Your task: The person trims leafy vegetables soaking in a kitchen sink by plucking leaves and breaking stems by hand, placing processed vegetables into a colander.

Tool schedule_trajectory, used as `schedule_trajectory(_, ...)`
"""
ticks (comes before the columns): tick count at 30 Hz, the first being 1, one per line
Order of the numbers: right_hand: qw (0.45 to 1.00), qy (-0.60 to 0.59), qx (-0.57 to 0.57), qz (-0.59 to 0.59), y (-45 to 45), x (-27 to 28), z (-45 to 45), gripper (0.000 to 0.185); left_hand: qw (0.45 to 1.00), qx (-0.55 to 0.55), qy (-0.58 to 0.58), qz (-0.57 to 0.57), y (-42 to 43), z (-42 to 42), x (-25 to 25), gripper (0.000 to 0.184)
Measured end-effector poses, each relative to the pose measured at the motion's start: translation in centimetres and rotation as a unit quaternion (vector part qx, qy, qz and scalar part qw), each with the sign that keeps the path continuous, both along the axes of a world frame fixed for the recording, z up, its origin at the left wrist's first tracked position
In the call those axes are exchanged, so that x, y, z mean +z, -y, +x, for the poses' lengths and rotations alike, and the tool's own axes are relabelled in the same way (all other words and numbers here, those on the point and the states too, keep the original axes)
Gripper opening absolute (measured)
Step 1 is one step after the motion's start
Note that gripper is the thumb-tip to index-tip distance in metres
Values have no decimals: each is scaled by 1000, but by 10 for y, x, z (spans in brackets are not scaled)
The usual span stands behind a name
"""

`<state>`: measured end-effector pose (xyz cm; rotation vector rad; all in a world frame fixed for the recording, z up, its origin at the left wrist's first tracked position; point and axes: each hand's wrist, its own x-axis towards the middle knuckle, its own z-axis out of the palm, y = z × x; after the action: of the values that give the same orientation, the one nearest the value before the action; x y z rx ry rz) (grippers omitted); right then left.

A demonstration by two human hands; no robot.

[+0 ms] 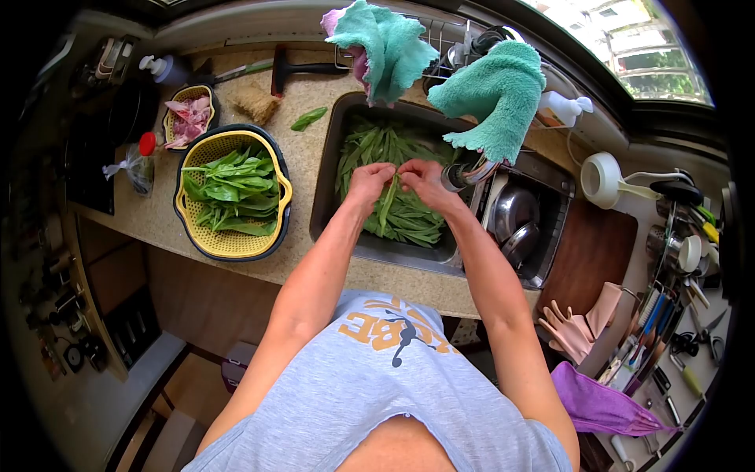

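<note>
the beige counter [303,161] bears a large yellow basket [228,245] and a loose green leaf [308,119].

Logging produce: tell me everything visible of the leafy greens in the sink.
The leafy greens are long, narrow and green. They overlap in a loose heap across much of the dark, metal-looking sink. Above it, the left hand and right hand seem to pinch one lighter green piece. Whether water covers any is unclear.

Daylight enters through the overexposed, glaring glass window [629,51] at the upper right, leaving highlights on the round, silver-coloured metal bowl [515,208] right of centre. The far left is dim, while fisheye distortion bends the edges into black corners.
</note>
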<state>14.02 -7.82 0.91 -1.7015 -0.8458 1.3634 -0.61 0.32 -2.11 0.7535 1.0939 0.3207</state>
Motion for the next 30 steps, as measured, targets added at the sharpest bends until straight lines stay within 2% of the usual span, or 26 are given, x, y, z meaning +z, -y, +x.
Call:
schedule_trajectory(2,1000,10,7,0,0,5,1,16,998,-20,3,-62,-2,-2,4,16)
schedule_trajectory(6,999,21,24,-42,-1,16,4,18,996,-12,20,-86,-2,0,8,16)
schedule_trajectory(10,999,13,12,-39,2,8,5,18,998,-33,12,-48,-1,1,0,17)
schedule_trajectory(12,997,36,43,-50,2,4,7,19,999,-44,7,-26,-1,1,-5,18)
schedule_trajectory(16,999,10,-2,-36,5,-10,2,20,998,-53,28,-12,-2,1,-5,32)
schedule_trajectory(18,997,53,-5,48,7,-20,2,23,997,-68,35,8,-2,-1,0,38)
schedule_trajectory(19,997,53,-5,48,8,-21,3,23,995,-88,45,27,-1,-1,5,41)
schedule_trajectory(21,1000,-7,0,26,10,-22,1,25,991,-111,53,44,3,-2,7,44)
schedule_trajectory(23,999,33,-10,18,11,-19,1,24,982,-150,10,112,7,-4,3,40)
schedule_trajectory(25,997,71,-19,9,14,-28,-1,23,980,-164,-18,114,11,-11,3,39)
schedule_trajectory(27,984,54,-170,28,18,-39,-1,17,976,-176,-45,117,14,-19,7,39)
schedule_trajectory(29,981,63,-182,35,20,-44,2,16,930,-275,-180,167,17,-29,15,44)
schedule_trajectory(30,977,73,-194,42,20,-44,3,15,929,-276,-181,167,23,-35,12,44)
